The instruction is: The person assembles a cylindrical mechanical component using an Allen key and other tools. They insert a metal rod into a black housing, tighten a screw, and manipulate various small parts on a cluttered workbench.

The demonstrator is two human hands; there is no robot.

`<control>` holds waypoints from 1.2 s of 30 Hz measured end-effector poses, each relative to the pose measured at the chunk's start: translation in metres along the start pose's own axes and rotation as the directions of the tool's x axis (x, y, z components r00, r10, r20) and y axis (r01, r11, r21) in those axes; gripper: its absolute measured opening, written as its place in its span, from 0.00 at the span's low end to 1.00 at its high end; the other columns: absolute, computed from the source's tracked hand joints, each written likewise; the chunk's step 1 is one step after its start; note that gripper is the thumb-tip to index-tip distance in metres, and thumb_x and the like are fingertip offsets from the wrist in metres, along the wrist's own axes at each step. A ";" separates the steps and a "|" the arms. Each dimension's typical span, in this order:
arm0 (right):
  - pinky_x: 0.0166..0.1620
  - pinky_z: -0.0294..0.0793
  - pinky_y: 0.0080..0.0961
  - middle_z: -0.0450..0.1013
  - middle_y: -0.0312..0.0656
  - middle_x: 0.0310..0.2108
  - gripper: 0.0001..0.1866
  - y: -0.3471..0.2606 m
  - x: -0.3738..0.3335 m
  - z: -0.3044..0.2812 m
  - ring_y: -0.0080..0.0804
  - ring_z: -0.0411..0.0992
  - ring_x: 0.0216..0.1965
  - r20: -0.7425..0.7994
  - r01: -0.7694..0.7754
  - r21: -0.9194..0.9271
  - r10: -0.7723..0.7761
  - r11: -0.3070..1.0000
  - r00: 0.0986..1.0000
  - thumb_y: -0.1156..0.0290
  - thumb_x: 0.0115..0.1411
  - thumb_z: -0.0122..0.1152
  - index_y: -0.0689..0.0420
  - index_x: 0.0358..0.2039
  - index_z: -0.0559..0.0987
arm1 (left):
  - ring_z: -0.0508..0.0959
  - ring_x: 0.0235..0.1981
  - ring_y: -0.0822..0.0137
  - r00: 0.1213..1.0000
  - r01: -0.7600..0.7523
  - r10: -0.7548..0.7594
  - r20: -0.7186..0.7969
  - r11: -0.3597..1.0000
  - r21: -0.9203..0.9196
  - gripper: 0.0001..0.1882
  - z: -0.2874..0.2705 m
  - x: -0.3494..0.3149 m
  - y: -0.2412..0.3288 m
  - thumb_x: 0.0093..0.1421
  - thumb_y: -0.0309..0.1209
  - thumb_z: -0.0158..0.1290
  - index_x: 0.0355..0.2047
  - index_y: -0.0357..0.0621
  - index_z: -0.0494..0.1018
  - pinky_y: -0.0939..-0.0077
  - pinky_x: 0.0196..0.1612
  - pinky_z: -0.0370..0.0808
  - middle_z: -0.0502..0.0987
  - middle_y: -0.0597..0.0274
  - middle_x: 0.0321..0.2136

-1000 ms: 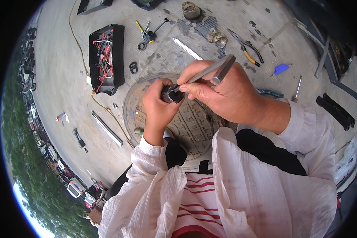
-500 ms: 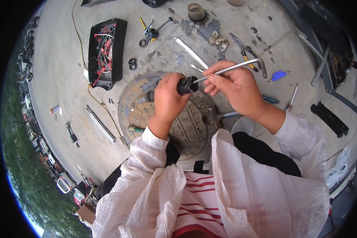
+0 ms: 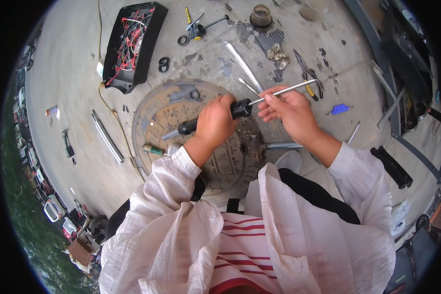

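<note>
Our left hand wraps around a black cylindrical tube above the round brownish metal manhole cover. Our right hand pinches a slim silver metal rod, its tip at the tube's end.

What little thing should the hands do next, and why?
Maybe the right hand should gently twist the metal rod: its tip meets the end of the black tube, and the left hand is wrapped around that tube, so it could hold it steady. I can't see how deep the tip sits.
</note>
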State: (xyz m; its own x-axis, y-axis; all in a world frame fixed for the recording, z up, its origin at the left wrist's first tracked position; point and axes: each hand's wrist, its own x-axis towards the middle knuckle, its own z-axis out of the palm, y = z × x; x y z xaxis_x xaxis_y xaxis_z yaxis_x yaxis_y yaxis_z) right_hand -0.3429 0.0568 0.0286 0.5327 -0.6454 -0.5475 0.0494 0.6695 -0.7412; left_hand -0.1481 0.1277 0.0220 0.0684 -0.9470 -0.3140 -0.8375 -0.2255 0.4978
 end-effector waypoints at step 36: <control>0.29 0.77 0.19 0.76 0.44 0.30 0.10 0.036 0.063 0.056 0.27 0.76 0.29 -0.004 -0.072 0.060 0.072 0.996 0.997 0.67 0.64 0.55 0.62 0.37 0.73 | 0.77 0.32 0.49 0.973 0.090 -0.089 -0.214 0.996 -0.003 0.20 0.006 -0.011 -0.065 0.44 0.30 0.62 0.36 0.44 0.67 0.56 0.34 0.73 0.76 0.53 0.28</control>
State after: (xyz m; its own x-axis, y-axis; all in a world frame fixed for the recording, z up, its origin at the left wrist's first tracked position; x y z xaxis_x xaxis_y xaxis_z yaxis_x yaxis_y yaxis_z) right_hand -0.2597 0.0612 -0.0112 0.5316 -0.5967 -0.6011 0.0612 0.7349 -0.6755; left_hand -0.0976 0.1538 -0.0118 0.2570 -0.9501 -0.1768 -0.8261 -0.3109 0.4701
